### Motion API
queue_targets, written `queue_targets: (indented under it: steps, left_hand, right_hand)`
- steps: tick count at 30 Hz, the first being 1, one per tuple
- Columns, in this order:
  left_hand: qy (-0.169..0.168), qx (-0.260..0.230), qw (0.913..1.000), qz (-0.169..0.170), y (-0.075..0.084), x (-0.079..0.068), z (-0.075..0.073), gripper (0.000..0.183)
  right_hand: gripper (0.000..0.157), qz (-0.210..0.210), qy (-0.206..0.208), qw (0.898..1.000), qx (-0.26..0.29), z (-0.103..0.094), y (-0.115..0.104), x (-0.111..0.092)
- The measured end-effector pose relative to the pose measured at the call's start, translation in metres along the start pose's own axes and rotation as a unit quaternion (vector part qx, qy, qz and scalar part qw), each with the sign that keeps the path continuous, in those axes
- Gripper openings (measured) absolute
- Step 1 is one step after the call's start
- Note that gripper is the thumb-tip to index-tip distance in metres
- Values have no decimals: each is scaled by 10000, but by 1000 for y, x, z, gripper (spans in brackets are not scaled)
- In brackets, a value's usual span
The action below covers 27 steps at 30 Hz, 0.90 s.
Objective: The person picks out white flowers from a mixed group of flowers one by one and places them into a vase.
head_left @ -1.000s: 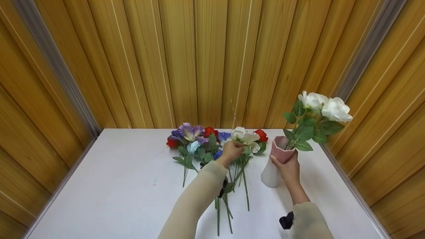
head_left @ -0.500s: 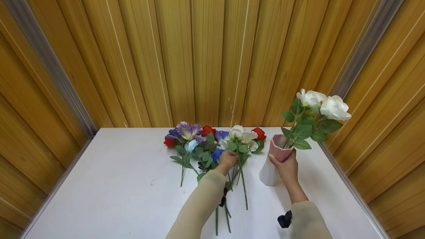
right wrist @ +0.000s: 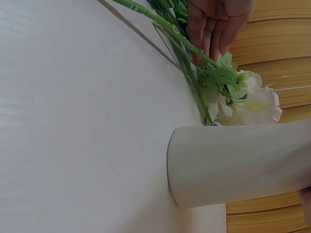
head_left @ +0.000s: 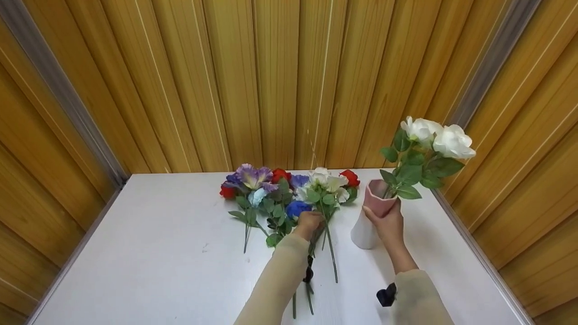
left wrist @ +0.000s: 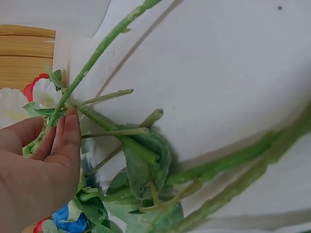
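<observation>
My right hand (head_left: 389, 222) grips the pink upper part of a pink-and-white vase (head_left: 362, 234), which stands slightly tilted. Two white roses (head_left: 454, 141) with green leaves rise from its mouth and lean right. My left hand (head_left: 310, 222) is among the flowers lying on the table. In the left wrist view, a green stem (left wrist: 92, 60) passes between the thumb and fingers of that left hand (left wrist: 43, 165), which appear to pinch it. The stem leads to white flowers (right wrist: 262, 104), seen beyond the vase in the right wrist view. A blue flower (head_left: 298, 208) lies beside the left hand.
Several loose artificial flowers lie on the white table (head_left: 180, 271), including a purple one (head_left: 253, 176), a light blue one (head_left: 257, 197) and red ones (head_left: 349, 178). Their stems point towards the near edge. Wood-patterned panels (head_left: 271, 81) enclose the back and sides.
My left hand has moved down from the white flower heads to the stem below them, uncovering the blue flower. My right hand still holds the vase. The head view has shifted slightly.
</observation>
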State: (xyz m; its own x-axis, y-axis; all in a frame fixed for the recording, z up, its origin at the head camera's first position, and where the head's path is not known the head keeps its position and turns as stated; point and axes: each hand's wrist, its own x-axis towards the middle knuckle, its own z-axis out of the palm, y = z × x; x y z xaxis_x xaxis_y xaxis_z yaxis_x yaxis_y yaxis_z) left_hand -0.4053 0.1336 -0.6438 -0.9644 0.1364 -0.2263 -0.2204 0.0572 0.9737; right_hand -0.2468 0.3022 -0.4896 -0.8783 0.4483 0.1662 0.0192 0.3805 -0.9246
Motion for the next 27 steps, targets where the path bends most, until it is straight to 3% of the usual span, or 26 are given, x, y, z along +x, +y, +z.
queue_targets:
  steps: [1, 3, 6, 11, 12, 17, 21, 27]
  left_hand:
    - [-1, -88, 9999, -109, -15, 18, 3, 18]
    - [118, -154, 9996, -198, -26, 32, 9, 21]
    - [129, -242, 9995, -129, -25, 31, 12, 17]
    - [6, -480, 9987, -169, 15, -14, 1, 2]
    - [46, -398, 9987, -329, 30, -29, -1, 3]
    - [191, -410, 9980, -442, 80, -88, -12, 29]
    - [119, -395, 9987, -299, 94, -109, -16, 45]
    - [141, -173, 9992, -331, 103, -114, -22, 51]
  right_hand:
    - [99, 2, -1, 10000, 4, 0, 0, 1]
    - [99, 12, -1, 10000, 33, -1, 0, 1]
    - [98, -1, 42, 10000, 27, -1, 0, 1]
    - [96, -53, 71, 9999, -53, 0, 1, 1]
    - [96, -42, 64, 9999, -66, 0, 1, 1]
    - [97, 6, 29, 10000, -86, 2, 1, -1]
    - [98, 40, 18, 9999, -150, 1, 0, -2]
    - [99, 61, -43, 9999, -69, 0, 0, 0]
